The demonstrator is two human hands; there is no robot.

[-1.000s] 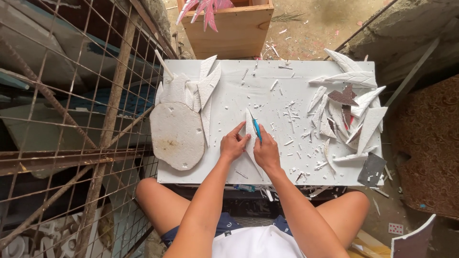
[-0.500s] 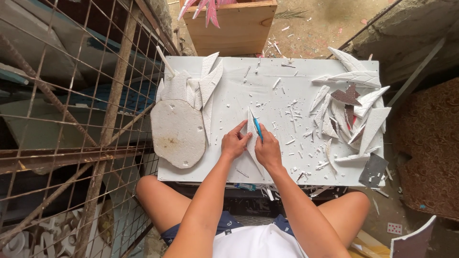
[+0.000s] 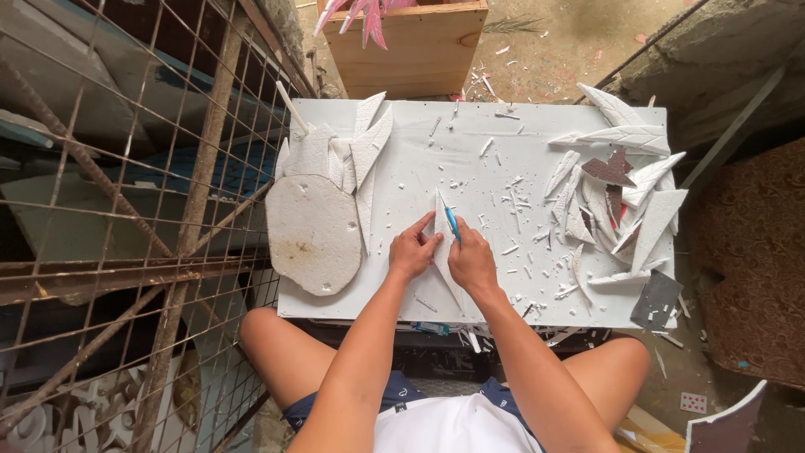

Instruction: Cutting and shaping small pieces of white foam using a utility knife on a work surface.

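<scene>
A pointed white foam leaf piece (image 3: 439, 225) lies on the white board table (image 3: 503, 126). My left hand (image 3: 412, 250) presses on its left side with fingers spread on the foam. My right hand (image 3: 471, 261) grips a small blue-handled cutter (image 3: 453, 223) whose tip rests on the leaf's right edge. Both hands sit near the front middle of the table, above my knees.
A round foam slab (image 3: 312, 231) and cut foam shapes (image 3: 366, 151) lie at the left. A heap of leaf-shaped foam pieces (image 3: 625, 197) lies at the right. Foam scraps litter the board. A wooden box (image 3: 411, 46) stands behind; a rusty wire mesh frame (image 3: 126, 210) stands at the left.
My hands stay on the foam leaf; the cutter has shifted slightly along its edge. The camera view moved a little.
</scene>
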